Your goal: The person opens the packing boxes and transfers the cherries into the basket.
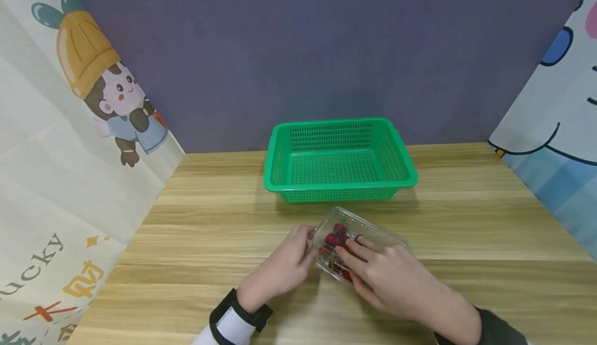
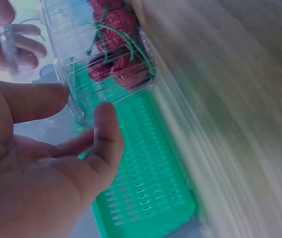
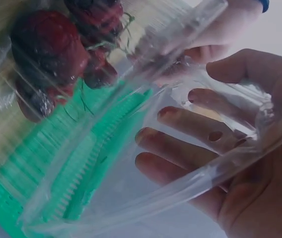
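Observation:
A clear plastic box (image 1: 368, 224) with red, cherry-like fruits (image 1: 333, 240) on thin green stems is held tilted above the table. My left hand (image 1: 288, 261) pinches the box's left end; in the left wrist view the thumb (image 2: 41, 101) and a bent finger lie at its corner. My right hand (image 1: 394, 278) reaches over the box's right side with fairly straight fingers. In the right wrist view, those fingers (image 3: 180, 144) show against a clear plastic flap (image 3: 200, 171), with the fruits (image 3: 51, 44) beyond. Whether the right fingertips touch any fruit is unclear.
A green plastic basket (image 1: 340, 185) with slotted walls stands just beyond the box, near the back of the wood-grain table (image 1: 210, 220). A dark blue-grey panel (image 1: 298, 49) rises behind it. Printed cloths (image 1: 70, 189) flank the table on both sides.

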{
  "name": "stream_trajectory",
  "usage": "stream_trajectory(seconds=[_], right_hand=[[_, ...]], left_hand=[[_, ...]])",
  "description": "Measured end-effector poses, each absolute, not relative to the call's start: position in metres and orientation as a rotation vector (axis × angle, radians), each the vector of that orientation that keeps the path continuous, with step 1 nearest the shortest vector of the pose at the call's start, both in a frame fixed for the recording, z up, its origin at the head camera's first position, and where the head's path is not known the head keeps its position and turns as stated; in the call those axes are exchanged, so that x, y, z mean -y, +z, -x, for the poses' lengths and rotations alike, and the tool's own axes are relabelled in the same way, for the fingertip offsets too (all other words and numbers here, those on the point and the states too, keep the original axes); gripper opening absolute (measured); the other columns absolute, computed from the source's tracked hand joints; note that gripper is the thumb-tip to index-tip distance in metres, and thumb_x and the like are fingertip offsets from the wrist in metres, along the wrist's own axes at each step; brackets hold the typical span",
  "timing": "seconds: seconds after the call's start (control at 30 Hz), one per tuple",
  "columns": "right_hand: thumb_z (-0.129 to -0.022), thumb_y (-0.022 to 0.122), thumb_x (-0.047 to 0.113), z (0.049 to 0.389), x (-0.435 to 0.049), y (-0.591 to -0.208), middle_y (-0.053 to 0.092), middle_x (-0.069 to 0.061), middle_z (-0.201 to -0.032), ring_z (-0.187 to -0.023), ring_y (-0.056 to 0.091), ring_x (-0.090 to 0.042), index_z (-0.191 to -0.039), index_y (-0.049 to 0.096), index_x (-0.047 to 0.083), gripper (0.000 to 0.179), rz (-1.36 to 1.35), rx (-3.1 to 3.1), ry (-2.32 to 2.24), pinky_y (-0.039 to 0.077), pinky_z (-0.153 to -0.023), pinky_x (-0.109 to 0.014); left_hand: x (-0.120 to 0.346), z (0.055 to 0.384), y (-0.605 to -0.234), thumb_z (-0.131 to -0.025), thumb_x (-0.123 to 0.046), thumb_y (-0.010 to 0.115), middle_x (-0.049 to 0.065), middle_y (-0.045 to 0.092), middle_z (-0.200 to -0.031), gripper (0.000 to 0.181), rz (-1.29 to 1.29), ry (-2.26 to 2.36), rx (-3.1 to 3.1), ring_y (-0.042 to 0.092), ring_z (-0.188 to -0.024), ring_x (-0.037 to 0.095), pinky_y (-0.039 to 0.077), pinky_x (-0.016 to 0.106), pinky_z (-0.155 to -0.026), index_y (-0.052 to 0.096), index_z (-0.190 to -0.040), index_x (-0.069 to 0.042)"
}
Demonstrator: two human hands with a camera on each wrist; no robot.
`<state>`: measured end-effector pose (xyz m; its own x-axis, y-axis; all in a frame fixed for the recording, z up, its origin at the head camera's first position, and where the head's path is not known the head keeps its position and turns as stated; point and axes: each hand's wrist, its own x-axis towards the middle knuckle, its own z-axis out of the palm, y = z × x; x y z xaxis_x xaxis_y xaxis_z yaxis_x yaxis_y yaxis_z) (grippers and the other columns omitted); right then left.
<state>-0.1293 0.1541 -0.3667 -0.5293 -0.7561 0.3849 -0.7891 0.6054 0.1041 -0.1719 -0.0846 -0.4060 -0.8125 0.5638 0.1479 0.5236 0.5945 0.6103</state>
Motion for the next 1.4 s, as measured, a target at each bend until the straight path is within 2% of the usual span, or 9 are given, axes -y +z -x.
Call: stream_trajectory(seconds=[0.13, 0.5, 0.6, 0.67, 0.8, 0.87, 1.1, 1.27, 1.4], right_hand=[[-0.077, 0.076, 0.023, 0.128, -0.157, -0.362, 0.067, -0.015, -0.112, -0.099, 0.069, -0.028, -0.119, 0.07, 0.005, 0.046, -1.191, 2.455, 0.175, 0.055, -0.074, -0.039], [-0.081, 0.072, 0.021, 0.127, -0.16, -0.352, 0.067, -0.011, -0.113, -0.085, 0.072, -0.02, -0.12, 0.07, 0.006, 0.042, -1.105, 2.47, 0.299, 0.055, -0.059, -0.029], [-0.091, 0.061, 0.028, 0.127, -0.163, -0.348, 0.067, -0.009, -0.113, -0.077, 0.071, -0.015, -0.12, 0.069, 0.005, 0.037, -1.089, 2.455, 0.355, 0.052, -0.054, -0.021], [-0.098, 0.048, 0.035, 0.128, -0.165, -0.344, 0.068, -0.007, -0.108, -0.068, 0.069, -0.009, -0.119, 0.068, 0.005, 0.042, -1.069, 2.439, 0.397, 0.046, -0.049, -0.014], [-0.101, 0.03, 0.044, 0.131, -0.17, -0.338, 0.07, -0.004, -0.091, -0.05, 0.057, 0.0, -0.116, 0.068, 0.005, 0.056, -1.002, 2.367, 0.446, 0.032, -0.041, -0.008], [-0.101, 0.032, 0.043, 0.131, -0.172, -0.336, 0.07, -0.002, -0.086, -0.048, 0.055, 0.002, -0.116, 0.068, 0.005, 0.055, -0.97, 2.336, 0.459, 0.031, -0.041, -0.007], [-0.101, 0.034, 0.047, 0.132, -0.177, -0.329, 0.071, -0.002, -0.089, -0.044, 0.027, 0.011, -0.117, 0.069, 0.006, 0.056, -0.887, 2.334, 0.495, 0.017, -0.039, -0.007], [-0.098, 0.046, 0.039, 0.132, -0.186, -0.323, 0.071, -0.003, -0.093, -0.047, 0.039, 0.009, -0.116, 0.071, 0.007, 0.044, -0.817, 2.351, 0.535, 0.021, -0.039, -0.006], [-0.088, 0.063, 0.021, 0.132, -0.193, -0.319, 0.071, -0.001, -0.094, -0.056, 0.059, 0.002, -0.113, 0.073, 0.008, 0.03, -0.759, 2.37, 0.581, 0.034, -0.045, -0.005]], left_hand=[[0.085, 0.174, -0.406, -0.098, -0.01, 0.059, 0.005, 0.05, -0.11, 0.04, -0.897, 1.048, -2.717, 0.053, -0.09, 0.009, 0.047, 0.016, -0.078, 0.047, -0.134, 0.003], [0.087, 0.179, -0.405, -0.095, -0.007, 0.062, 0.003, 0.051, -0.108, 0.037, -0.807, 1.115, -2.656, 0.056, -0.091, 0.011, 0.048, 0.017, -0.074, 0.053, -0.13, 0.003], [0.088, 0.18, -0.405, -0.095, -0.008, 0.063, 0.003, 0.051, -0.108, 0.038, -0.8, 1.112, -2.654, 0.056, -0.09, 0.011, 0.048, 0.017, -0.074, 0.054, -0.131, 0.0], [0.089, 0.181, -0.405, -0.095, -0.009, 0.063, 0.004, 0.052, -0.11, 0.039, -0.805, 1.108, -2.65, 0.056, -0.091, 0.011, 0.047, 0.017, -0.074, 0.054, -0.133, -0.001], [0.091, 0.184, -0.402, -0.095, -0.008, 0.062, 0.008, 0.054, -0.111, 0.04, -0.846, 1.088, -2.648, 0.056, -0.092, 0.013, 0.047, 0.018, -0.075, 0.055, -0.134, -0.001], [0.092, 0.185, -0.4, -0.095, -0.008, 0.063, 0.009, 0.054, -0.112, 0.04, -0.86, 1.077, -2.645, 0.056, -0.092, 0.014, 0.047, 0.019, -0.076, 0.056, -0.134, -0.001], [0.094, 0.189, -0.396, -0.094, -0.007, 0.064, 0.01, 0.057, -0.114, 0.04, -0.93, 1.01, -2.688, 0.059, -0.095, 0.018, 0.048, 0.02, -0.077, 0.059, -0.133, 0.0], [0.094, 0.192, -0.397, -0.095, -0.007, 0.062, 0.007, 0.056, -0.111, 0.038, -0.938, 0.993, -2.707, 0.058, -0.094, 0.017, 0.047, 0.021, -0.077, 0.06, -0.133, -0.003], [0.094, 0.195, -0.397, -0.096, -0.008, 0.062, 0.003, 0.055, -0.107, 0.039, -0.871, 1.002, -2.707, 0.056, -0.092, 0.013, 0.046, 0.019, -0.074, 0.06, -0.134, -0.007]])
